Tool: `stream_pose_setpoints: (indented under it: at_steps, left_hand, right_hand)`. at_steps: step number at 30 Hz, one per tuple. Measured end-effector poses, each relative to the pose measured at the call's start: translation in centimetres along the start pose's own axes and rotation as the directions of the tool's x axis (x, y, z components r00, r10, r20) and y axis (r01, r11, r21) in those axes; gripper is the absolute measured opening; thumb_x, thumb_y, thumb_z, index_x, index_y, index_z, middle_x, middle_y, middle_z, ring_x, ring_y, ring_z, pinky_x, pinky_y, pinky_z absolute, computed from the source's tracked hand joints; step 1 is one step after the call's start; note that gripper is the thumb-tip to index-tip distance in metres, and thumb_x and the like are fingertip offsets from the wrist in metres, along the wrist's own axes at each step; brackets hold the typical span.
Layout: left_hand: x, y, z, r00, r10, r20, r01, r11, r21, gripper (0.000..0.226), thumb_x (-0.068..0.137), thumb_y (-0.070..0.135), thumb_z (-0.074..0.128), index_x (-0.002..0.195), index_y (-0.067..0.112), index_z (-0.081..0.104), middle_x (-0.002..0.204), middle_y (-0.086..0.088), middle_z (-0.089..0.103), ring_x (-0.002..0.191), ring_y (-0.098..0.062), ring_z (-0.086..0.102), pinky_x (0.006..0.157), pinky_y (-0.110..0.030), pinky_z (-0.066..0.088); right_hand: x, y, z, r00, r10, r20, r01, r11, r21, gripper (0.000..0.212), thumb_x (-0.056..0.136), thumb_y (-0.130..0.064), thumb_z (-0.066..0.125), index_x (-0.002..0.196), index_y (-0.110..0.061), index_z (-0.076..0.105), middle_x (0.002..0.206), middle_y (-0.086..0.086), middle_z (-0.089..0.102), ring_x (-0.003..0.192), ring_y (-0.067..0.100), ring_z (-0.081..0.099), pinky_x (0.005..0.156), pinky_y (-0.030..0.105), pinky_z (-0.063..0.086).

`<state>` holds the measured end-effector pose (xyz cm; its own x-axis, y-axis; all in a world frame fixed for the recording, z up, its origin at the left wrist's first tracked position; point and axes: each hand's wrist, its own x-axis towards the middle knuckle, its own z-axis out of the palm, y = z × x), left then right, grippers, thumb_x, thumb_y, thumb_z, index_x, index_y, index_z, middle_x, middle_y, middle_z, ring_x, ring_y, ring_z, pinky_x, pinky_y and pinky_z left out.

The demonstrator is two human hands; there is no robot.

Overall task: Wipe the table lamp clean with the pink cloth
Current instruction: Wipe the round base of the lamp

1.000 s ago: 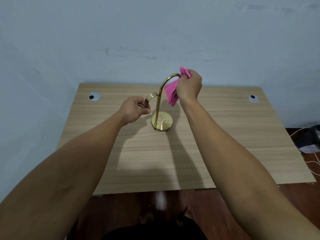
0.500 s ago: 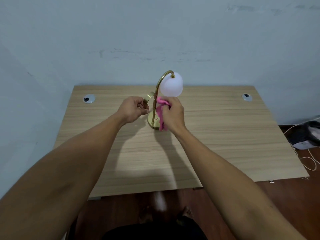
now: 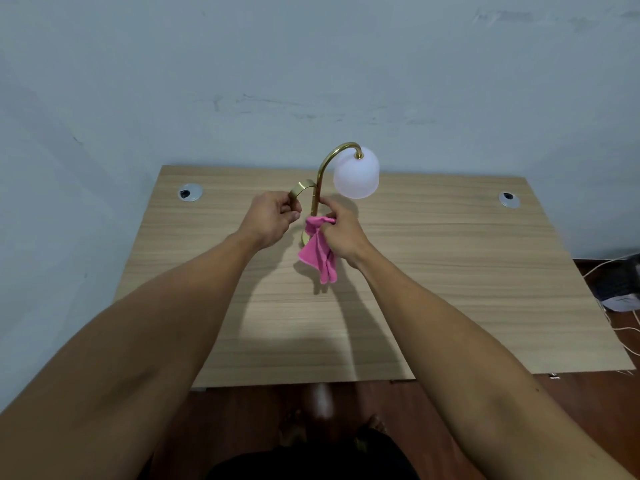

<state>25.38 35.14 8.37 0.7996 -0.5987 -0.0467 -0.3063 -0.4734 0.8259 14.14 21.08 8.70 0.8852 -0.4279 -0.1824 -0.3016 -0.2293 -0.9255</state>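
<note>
A table lamp stands in the middle of the wooden table (image 3: 450,289), with a curved gold stem (image 3: 320,171) and a white frosted shade (image 3: 356,174) hanging at the upper right. My left hand (image 3: 270,218) grips the short gold handle loop (image 3: 301,188) to the left of the stem. My right hand (image 3: 341,228) presses the pink cloth (image 3: 318,252) around the lower stem, just above the base. The cloth's loose end hangs down and hides most of the gold base.
Two round cable grommets sit in the table's far corners, one on the left (image 3: 189,193) and one on the right (image 3: 509,199). A pale wall rises right behind the table. Cables and a dark bag (image 3: 620,282) lie on the floor at the right.
My right hand slid the pink cloth from the shade at the top of the arch down the stem to near the base. My left hand kept its hold on the handle loop.
</note>
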Motion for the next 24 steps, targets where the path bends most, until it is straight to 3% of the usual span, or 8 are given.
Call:
stream_pose_setpoints:
  at_steps: [3,7,9,14,16,19,22,24]
  left_hand:
    - [0.2,-0.1,-0.2,1.000,-0.005,-0.004,0.005,1.000,0.014,0.015,0.093,0.000,0.067,0.088,0.014,0.069,0.065,0.001,0.056,0.057,-0.005,0.046,0.058,-0.012,0.038]
    - [0.8,-0.2,-0.7,1.000,0.003,-0.001,-0.003,0.999,0.040,0.011,0.093,0.002,0.066,0.091,0.012,0.070,0.066,0.001,0.055,0.058,-0.005,0.047,0.062,-0.018,0.040]
    - [1.3,-0.1,-0.6,1.000,0.017,0.005,-0.017,0.998,0.055,0.010,0.092,0.003,0.067,0.091,0.012,0.071,0.071,-0.001,0.059,0.063,-0.008,0.050,0.065,-0.022,0.041]
    - [1.4,0.4,-0.2,1.000,0.018,-0.012,-0.018,0.999,0.048,0.008,0.092,0.003,0.068,0.092,0.010,0.071,0.069,0.006,0.061,0.056,0.008,0.052,0.060,-0.003,0.037]
    - [1.1,0.4,-0.1,1.000,0.010,-0.018,-0.010,1.000,0.013,0.008,0.091,0.003,0.069,0.093,0.010,0.071,0.076,0.003,0.065,0.065,0.003,0.056,0.066,-0.003,0.040]
    - [0.7,-0.2,0.6,0.998,-0.063,-0.026,0.061,0.996,-0.064,0.018,0.090,0.006,0.072,0.107,0.012,0.071,0.091,0.000,0.068,0.075,-0.007,0.063,0.082,-0.022,0.055]
    - [-0.6,-1.1,2.0,0.984,-0.180,0.000,0.180,0.981,-0.067,0.044,0.090,0.008,0.073,0.133,0.012,0.063,0.122,-0.010,0.066,0.091,-0.017,0.070,0.093,-0.037,0.060]
    - [-1.6,-1.8,3.5,0.968,-0.248,0.029,0.249,0.968,-0.029,0.057,0.091,0.012,0.075,0.144,0.013,0.055,0.140,-0.013,0.060,0.115,-0.024,0.068,0.100,-0.038,0.057]
  right_hand:
    - [0.3,-0.6,-0.1,1.000,0.007,-0.021,-0.007,1.000,-0.007,0.045,0.094,0.007,0.057,0.134,-0.014,0.058,0.096,0.011,0.074,0.085,0.021,0.076,0.081,0.043,0.064]
    - [-0.3,-0.7,-0.6,0.999,0.030,-0.023,-0.032,0.998,-0.060,0.044,0.095,0.005,0.055,0.131,-0.020,0.055,0.095,0.007,0.072,0.089,0.019,0.074,0.067,0.019,0.057]
    - [-0.4,0.0,-0.6,0.999,0.030,-0.038,-0.033,0.997,-0.067,0.050,0.092,0.008,0.050,0.132,-0.021,0.054,0.102,0.012,0.073,0.089,0.018,0.073,0.061,0.014,0.053]
    - [-2.1,2.3,-0.3,0.997,0.000,-0.075,-0.008,0.994,-0.110,0.063,0.095,0.013,0.041,0.150,-0.017,0.043,0.101,0.001,0.060,0.087,0.006,0.059,0.073,0.009,0.049]
    - [-3.2,3.5,-0.3,0.996,0.007,-0.087,-0.020,0.989,-0.143,0.061,0.096,0.013,0.042,0.151,-0.012,0.043,0.110,0.003,0.058,0.087,0.004,0.057,0.072,0.008,0.051]
    - [-4.1,6.0,-0.8,0.986,0.095,-0.135,-0.116,0.981,-0.158,0.046,0.099,0.010,0.042,0.140,-0.007,0.054,0.117,0.001,0.058,0.078,-0.008,0.065,0.058,0.017,0.052]
    - [-3.6,8.7,-1.6,0.965,0.132,-0.228,-0.166,0.976,-0.138,0.027,0.098,0.002,0.050,0.116,-0.010,0.068,0.114,0.005,0.068,0.100,0.015,0.069,0.072,0.022,0.049]
    - [-2.9,9.9,-2.5,0.947,0.186,-0.262,-0.211,0.975,-0.068,0.019,0.098,-0.004,0.056,0.104,-0.013,0.071,0.099,0.001,0.071,0.097,0.021,0.068,0.071,0.020,0.048]
